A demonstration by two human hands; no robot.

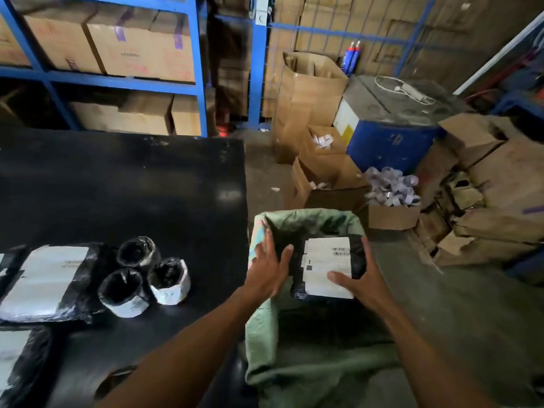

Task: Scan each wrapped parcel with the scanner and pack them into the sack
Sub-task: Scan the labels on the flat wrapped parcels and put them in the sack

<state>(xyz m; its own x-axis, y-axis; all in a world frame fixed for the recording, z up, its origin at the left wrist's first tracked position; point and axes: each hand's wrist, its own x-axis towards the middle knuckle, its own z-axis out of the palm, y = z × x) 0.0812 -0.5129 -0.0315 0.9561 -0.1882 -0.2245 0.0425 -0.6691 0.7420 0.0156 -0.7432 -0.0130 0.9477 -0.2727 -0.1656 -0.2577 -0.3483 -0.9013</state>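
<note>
Over the sack (309, 334), you hold a labelled parcel (329, 266): right hand (363, 282) gripping, left hand (269, 270) flat alongside; lower it in next.

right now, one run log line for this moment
step: packing | right hand: holds parcel over sack mouth | left hand: open, at parcel's left edge | table: more parcels waiting
</note>
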